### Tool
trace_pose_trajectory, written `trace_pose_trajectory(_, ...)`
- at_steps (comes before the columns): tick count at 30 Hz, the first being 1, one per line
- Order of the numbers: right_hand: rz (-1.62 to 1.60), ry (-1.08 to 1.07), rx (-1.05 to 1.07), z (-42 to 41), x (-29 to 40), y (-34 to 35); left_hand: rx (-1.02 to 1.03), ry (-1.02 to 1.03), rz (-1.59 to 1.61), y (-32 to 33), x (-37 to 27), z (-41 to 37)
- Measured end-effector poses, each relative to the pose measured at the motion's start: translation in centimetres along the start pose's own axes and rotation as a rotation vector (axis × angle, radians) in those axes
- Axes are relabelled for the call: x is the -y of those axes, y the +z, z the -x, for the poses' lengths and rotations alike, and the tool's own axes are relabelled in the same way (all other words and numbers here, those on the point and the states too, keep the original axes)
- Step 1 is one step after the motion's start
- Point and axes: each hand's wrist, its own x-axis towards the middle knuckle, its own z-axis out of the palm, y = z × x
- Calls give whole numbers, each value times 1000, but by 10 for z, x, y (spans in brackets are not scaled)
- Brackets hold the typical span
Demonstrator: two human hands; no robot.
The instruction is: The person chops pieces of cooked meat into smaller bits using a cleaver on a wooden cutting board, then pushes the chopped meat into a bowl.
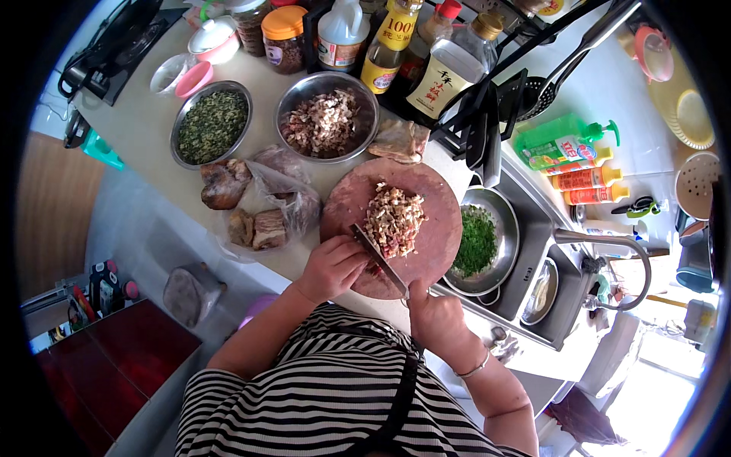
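A round wooden chopping board (348, 197) lies before me with a heap of diced meat (394, 220) on it. My right hand (437, 314) grips the handle of a cleaver-like kitchen knife (381, 260), its blade slanting across the near part of the board. Close against the blade's left side, my left hand (334, 265) has its fingers curled over dark red meat (374, 269), mostly hidden beneath them. Left of the board, a clear plastic bag (308, 208) holds chunks of cured meat (268, 228). A further piece of meat (400, 140) lies just behind the board.
A steel bowl of chopped meat (365, 140) and one of chopped greens (178, 154) stand behind. Bottles (382, 63) and a black rack (457, 134) line the back. Right, a steel basin of green herbs (511, 251) sits at the sink (537, 228) with its curved tap (605, 235).
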Motion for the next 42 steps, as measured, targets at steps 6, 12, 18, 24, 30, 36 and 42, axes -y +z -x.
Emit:
trace_pose_trajectory(6,-41,0,47,-20,0,2,38,1,11,7,2,6)
trace_pose_trajectory(12,-180,132,-83,-30,-3,18,15,-20,-9,3,-5,-1)
trace_pose_trajectory(18,-278,130,-111,-17,-7,-6,-30,-20,19,-4,-7,-4)
trace_pose_trajectory(24,-127,69,-53,-4,1,-3,-28,-32,-18,-9,-4,3)
trace_pose_trajectory(30,-55,46,33,-4,7,1,1,-19,-5,-3,3,5)
trace_pose_trajectory(36,-102,100,5,-31,11,14,20,-41,27,2,2,8)
trace_pose_trajectory(42,-331,251,-56,-33,4,17,15,-55,27,0,1,5)
